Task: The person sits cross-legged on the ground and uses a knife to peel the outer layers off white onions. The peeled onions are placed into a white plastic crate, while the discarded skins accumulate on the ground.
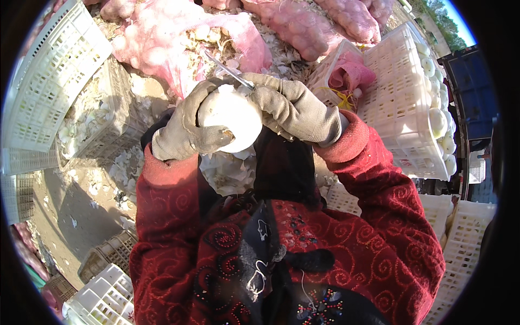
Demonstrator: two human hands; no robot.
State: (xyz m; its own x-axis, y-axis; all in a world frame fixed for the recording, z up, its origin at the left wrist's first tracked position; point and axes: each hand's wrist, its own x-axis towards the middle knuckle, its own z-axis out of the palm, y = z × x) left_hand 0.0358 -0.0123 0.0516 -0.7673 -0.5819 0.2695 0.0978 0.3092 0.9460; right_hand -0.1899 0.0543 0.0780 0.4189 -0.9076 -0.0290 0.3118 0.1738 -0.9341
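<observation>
My left hand (191,122), in a dirty light work glove, grips a large peeled white onion (231,118) from its left side, thumb across its lower front. My right hand (294,105), gloved too, holds a small knife (229,71) at the onion's top right; its thin blade points up and to the left, and its handle is hidden in the fingers. Just beyond the hands lies an opened pink mesh sack (158,44) with onions and dry skins at its mouth. Loose skins (229,170) lie below the onion, between my legs.
Further full mesh sacks (292,32) lie ahead. At the left, a white plastic crate (61,77) leans over another holding onions and skins. To the right stands a tilted crate (394,101) of peeled onions (438,122). More crates (101,298) stand at lower left and lower right.
</observation>
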